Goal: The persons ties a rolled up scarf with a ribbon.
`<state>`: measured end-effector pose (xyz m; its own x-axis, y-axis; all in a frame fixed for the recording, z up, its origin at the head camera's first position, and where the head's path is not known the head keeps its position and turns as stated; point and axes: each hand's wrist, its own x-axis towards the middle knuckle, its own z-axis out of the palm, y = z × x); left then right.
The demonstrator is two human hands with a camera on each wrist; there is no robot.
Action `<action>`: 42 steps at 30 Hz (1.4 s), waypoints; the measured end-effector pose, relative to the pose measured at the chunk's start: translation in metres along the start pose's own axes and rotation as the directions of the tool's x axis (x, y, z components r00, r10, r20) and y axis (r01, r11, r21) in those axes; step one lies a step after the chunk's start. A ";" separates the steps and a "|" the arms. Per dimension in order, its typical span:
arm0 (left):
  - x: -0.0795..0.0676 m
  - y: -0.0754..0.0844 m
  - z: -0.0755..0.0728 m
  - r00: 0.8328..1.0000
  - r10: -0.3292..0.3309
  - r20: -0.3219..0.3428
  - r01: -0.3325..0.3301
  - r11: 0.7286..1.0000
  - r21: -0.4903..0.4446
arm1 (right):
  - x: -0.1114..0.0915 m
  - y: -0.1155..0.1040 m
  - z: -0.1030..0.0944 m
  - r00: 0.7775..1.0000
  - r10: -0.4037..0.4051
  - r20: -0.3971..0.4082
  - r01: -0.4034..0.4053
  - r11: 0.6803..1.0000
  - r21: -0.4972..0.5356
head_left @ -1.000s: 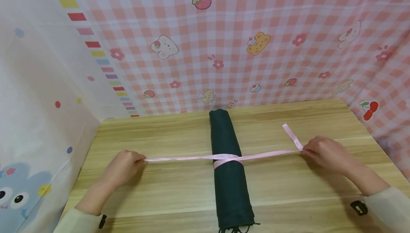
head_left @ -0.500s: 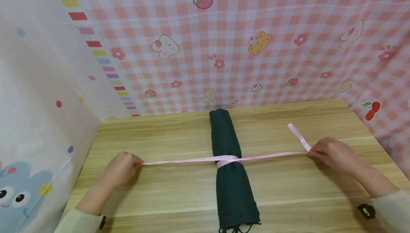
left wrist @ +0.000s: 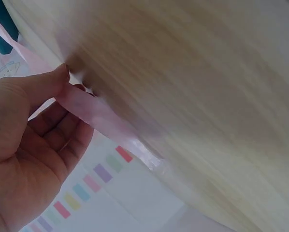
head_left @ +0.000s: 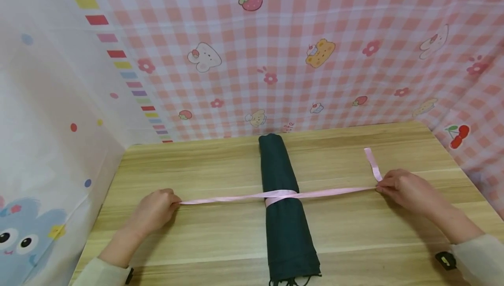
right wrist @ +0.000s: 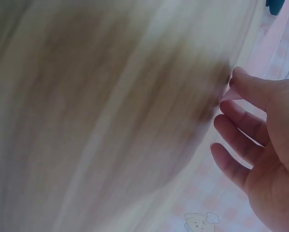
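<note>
A rolled dark green cloth with a fringed near end [head_left: 289,238] lies lengthwise on the table. Around its middle runs a pink ribbon [head_left: 334,193], crossed on top, both sides stretched out low over the wood. On the left, my left hand [head_left: 157,207] pinches one side between thumb and fingers; in the left wrist view a ribbon tail [left wrist: 106,118] extends past the thumb. My right hand [head_left: 409,192] pinches the other side by thumb and index finger, its remaining fingers loosely bent in the right wrist view. Beyond that pinch, a short ribbon end sticks up toward the back.
The wood-grain table [head_left: 220,238] reaches back to a pink checked curtain [head_left: 236,85] with cartoon prints. White printed fabric [head_left: 51,102] hangs along the left side. A black device [head_left: 446,259] sits at the right cuff.
Both hands first drew apart, and the ribbon narrowed the cloth's middle. Since then they have come slightly back inward. The free ribbon end at the right has swung more upright.
</note>
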<state>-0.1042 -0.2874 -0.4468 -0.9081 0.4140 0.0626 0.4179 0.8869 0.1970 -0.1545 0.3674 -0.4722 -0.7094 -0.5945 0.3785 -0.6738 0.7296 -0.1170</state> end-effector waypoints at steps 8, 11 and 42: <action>0.002 0.005 0.001 0.999 -0.025 0.046 0.026 1.000 -0.019 | -0.001 -0.003 0.001 1.000 0.017 0.023 -0.017 1.000 -0.009; 0.002 0.007 0.000 0.998 -0.028 0.062 0.029 0.999 -0.024 | -0.001 -0.004 0.000 0.999 0.023 0.023 -0.022 1.000 -0.007; 0.035 0.077 0.015 0.986 0.165 0.010 -0.163 0.981 -0.108 | 0.024 -0.057 0.004 0.982 0.092 0.166 -0.113 0.986 0.120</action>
<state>-0.1030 -0.2016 -0.4443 -0.8265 0.5566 0.0846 0.5550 0.7802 0.2887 -0.1346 0.3101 -0.4603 -0.7929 -0.5726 0.2082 -0.6093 0.7463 -0.2680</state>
